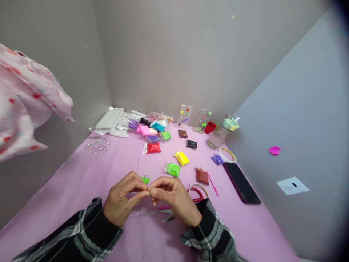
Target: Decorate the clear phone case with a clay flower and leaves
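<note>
My left hand [121, 198] and my right hand [174, 198] meet fingertip to fingertip over the near part of the table. Both are closed in a pinch. Whatever lies between the fingertips is too small and covered to name. Just beyond the left fingers shows a green leaf-shaped clay piece [145, 179]. Under and beside my right hand are scissors [198, 193] with red handles, their blades partly hidden by the wrist. A clear flat piece [141, 211] lies below my hands. A green clay packet [172, 170] sits beyond my right fingers.
Yellow [181, 158], red [152, 147] and brown [202, 176] clay packets lie ahead, with more piled behind. A phone [242, 183], tape roll [228, 155] and water bottle [222, 133] stand on the right. Gem stickers [99, 145] lie left. Decorated clear cases [185, 115] lean on the wall.
</note>
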Demonstrator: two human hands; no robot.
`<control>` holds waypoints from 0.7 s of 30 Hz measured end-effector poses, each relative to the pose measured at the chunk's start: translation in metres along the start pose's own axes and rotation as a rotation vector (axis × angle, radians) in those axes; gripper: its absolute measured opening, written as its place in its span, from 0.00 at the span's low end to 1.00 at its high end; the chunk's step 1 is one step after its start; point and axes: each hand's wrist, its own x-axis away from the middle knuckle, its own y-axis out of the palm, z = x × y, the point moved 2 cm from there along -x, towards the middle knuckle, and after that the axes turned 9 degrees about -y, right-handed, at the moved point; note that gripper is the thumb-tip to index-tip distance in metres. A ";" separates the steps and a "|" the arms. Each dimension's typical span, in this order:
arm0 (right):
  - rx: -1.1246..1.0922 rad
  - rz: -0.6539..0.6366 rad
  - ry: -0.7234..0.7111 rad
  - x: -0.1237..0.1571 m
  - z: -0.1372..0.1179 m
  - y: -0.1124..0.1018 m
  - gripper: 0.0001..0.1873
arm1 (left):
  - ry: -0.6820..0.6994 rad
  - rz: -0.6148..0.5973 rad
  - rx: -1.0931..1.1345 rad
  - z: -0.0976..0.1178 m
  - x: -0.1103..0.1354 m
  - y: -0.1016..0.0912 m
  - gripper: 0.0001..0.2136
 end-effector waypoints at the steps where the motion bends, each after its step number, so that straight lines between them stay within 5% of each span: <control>1: -0.065 -0.013 0.061 0.000 0.002 -0.002 0.14 | 0.045 0.005 -0.026 0.001 0.002 0.000 0.05; 4: -0.194 -0.035 0.199 0.000 0.007 -0.006 0.16 | 0.096 0.028 -0.062 0.004 0.005 -0.001 0.04; 8: -0.209 0.011 0.136 -0.001 0.010 -0.009 0.18 | 0.075 0.049 -0.074 0.007 0.000 -0.005 0.04; 13: -0.151 0.083 0.028 -0.004 0.009 -0.013 0.16 | -0.171 0.120 0.045 -0.003 -0.011 -0.013 0.04; 21: -0.065 0.123 -0.046 -0.004 0.010 -0.018 0.14 | -0.374 -0.047 0.279 -0.012 -0.008 -0.013 0.09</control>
